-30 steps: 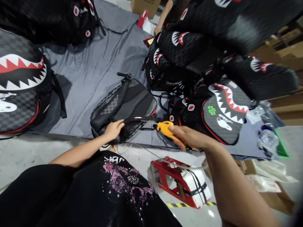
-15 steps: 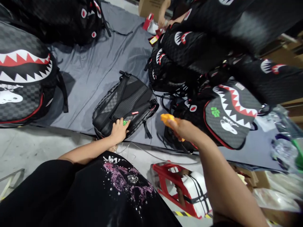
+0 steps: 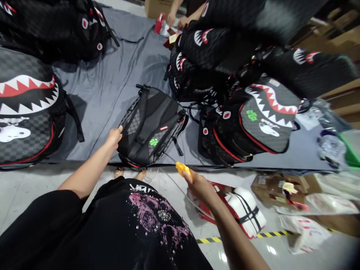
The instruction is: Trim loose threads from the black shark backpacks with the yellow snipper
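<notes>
A black and grey backpack (image 3: 153,125) lies back-side up on the grey sheet (image 3: 112,78), a small green tag on it. My left hand (image 3: 114,137) grips its left edge, fingers curled on the fabric. Below the backpack's lower corner, my right hand (image 3: 194,180) is closed round a small yellow tool (image 3: 182,168), apart from the bag. Thin clear strings run from near the tool across the floor.
Shark-mouth backpacks are piled at the right (image 3: 261,120), far left (image 3: 25,116) and top left (image 3: 70,30). A red and white stool (image 3: 242,213) lies by my right arm. Cardboard and plastic bags (image 3: 284,187) litter the floor. Another person's hands (image 3: 176,18) work at the top.
My left hand slid from the backpack's lower middle to its left edge. My right hand drew the yellow tool back down toward me, away from the strap.
</notes>
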The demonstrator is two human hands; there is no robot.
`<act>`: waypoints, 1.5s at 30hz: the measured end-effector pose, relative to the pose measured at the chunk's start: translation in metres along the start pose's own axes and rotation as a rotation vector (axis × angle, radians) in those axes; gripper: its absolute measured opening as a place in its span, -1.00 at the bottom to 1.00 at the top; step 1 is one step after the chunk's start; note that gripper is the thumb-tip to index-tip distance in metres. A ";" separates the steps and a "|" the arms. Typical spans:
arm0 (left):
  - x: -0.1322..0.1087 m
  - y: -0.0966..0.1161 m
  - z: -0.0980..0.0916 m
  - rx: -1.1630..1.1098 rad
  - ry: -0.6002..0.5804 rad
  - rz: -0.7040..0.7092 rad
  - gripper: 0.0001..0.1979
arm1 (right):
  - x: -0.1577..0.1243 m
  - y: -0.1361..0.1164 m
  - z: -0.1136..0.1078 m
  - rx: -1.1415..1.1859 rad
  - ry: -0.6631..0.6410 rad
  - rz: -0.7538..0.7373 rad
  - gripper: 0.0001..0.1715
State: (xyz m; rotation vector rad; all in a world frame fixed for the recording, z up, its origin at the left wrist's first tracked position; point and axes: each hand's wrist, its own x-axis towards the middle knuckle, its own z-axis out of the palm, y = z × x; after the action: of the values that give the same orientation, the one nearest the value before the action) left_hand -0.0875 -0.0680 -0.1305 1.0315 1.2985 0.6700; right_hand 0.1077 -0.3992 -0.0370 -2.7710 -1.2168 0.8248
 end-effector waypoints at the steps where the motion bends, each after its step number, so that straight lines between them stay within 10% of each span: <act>1: 0.007 0.001 -0.005 -0.058 -0.054 -0.095 -0.69 | -0.005 -0.008 0.016 -0.021 -0.015 0.032 -0.45; 12: 0.012 -0.004 -0.009 -0.306 -0.492 -0.413 -0.65 | 0.017 -0.088 0.114 0.052 0.080 0.241 -0.46; 19: 0.020 -0.017 -0.007 -0.504 -0.788 -0.472 -0.49 | 0.047 -0.115 0.118 0.156 0.132 0.076 -0.48; 26: 0.048 -0.033 -0.019 -0.665 -0.947 -0.599 -0.38 | 0.023 -0.098 0.137 0.096 0.202 0.391 -0.49; 45: 0.039 -0.035 -0.008 -0.669 -1.050 -0.518 -0.10 | 0.026 -0.096 0.128 0.078 0.148 0.407 -0.53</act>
State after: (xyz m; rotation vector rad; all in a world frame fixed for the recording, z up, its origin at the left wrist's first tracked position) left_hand -0.0933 -0.0470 -0.1785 0.3305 0.3129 0.0703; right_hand -0.0031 -0.3395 -0.1390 -2.9925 -0.5919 0.6465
